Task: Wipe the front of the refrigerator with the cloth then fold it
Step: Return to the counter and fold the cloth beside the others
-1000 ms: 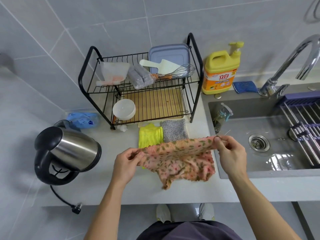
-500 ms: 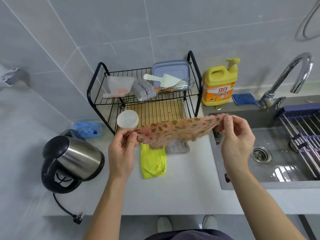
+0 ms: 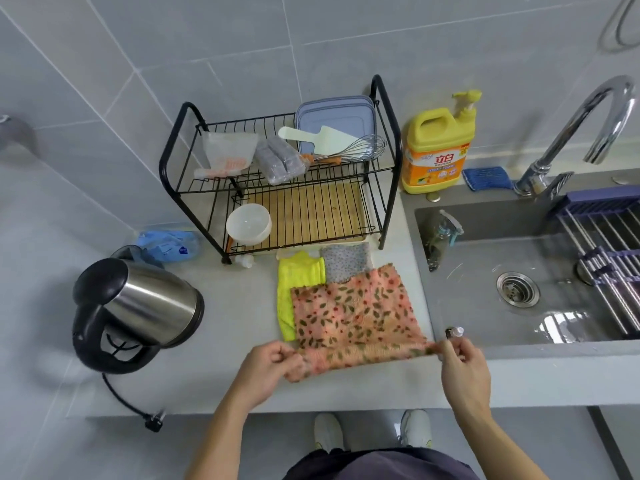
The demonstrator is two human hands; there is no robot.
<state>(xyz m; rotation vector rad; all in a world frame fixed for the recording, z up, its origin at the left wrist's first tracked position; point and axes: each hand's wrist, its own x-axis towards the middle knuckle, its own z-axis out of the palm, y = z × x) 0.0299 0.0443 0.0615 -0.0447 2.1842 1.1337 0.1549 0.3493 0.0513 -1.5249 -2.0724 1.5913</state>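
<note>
We are laying the pink leaf-print cloth (image 3: 356,317) out on the worktop (image 3: 221,386). Half a second ago we were holding it stretched in the air in front of the dish rack (image 3: 388,140). Now most of it is resting flat, with its far edge lying over part of the yellow cloth (image 3: 294,282) and the grey spotted cloth (image 3: 346,261), and its right edge is running close beside the rim of the sink (image 3: 485,223).

We are keeping hold of the near edge. The left hand (image 3: 270,368) is pinching the near left corner, its fingers (image 3: 284,355) curled against the thumb. The right hand (image 3: 464,362) is pinching the near right corner in the same way, just beside a small bottle (image 3: 455,331) standing at the sink's edge. Between the two hands the near edge is sitting slightly raised and drawn taut.

No refrigerator is showing here, so we are judging that the wiping is done and that the fold is just beginning. With the cloth spread and both near corners in hand, the likely next move is carrying that edge over to meet the far one. The fabric is looking soft and limp, so we are thinking the corners may drift out of line, and the yellow cloth underneath may get dragged along
</note>
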